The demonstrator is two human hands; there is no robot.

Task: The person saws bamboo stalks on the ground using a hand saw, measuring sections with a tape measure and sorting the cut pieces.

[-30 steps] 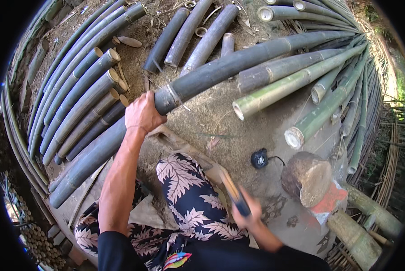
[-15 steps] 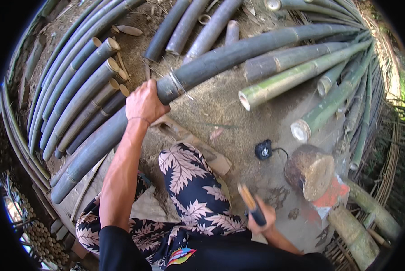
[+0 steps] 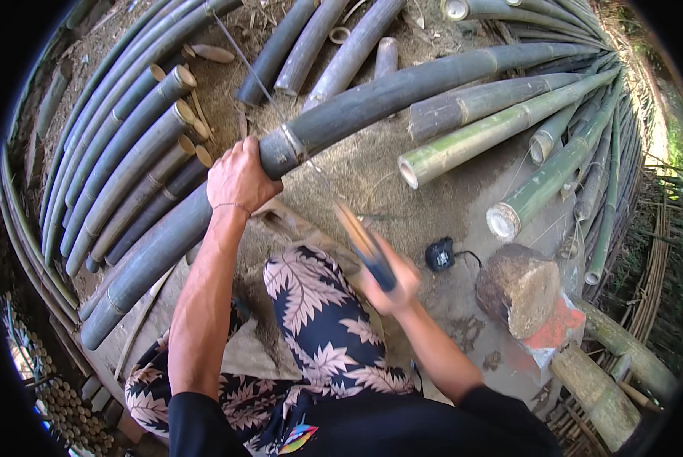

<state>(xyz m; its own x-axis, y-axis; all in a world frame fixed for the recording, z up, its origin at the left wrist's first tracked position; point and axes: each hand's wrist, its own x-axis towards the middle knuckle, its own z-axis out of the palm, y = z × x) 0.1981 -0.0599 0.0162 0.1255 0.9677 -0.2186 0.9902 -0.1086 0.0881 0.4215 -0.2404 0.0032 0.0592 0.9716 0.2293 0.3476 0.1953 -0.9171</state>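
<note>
My left hand [image 3: 242, 179] is closed over a long dark bamboo pole [image 3: 402, 91], which runs slantwise from the lower left to the far right. Just right of that hand, the pole has a pale ring at a joint. In my right hand [image 3: 393, 283] is a handsaw [image 3: 366, 247], held by its dark and wood-coloured handle and smeared by motion. Its thin blade lies across the pole at the ring, with its far end reaching beyond toward the upper left. How deep the blade sits cannot be made out.
Cut bamboo lengths [image 3: 132, 183] lie in a row at left, and green poles [image 3: 471, 141] fan out at right. A small black tape-measure-like object [image 3: 440, 254] is on the ground beside a wood stump [image 3: 520, 289]. My leg in patterned trousers [image 3: 318, 312] is bent below the pole.
My right hand has moved up and left with the saw, from beside my lap toward the pole. The blade now shows across the ring. My left hand has kept its hold.
</note>
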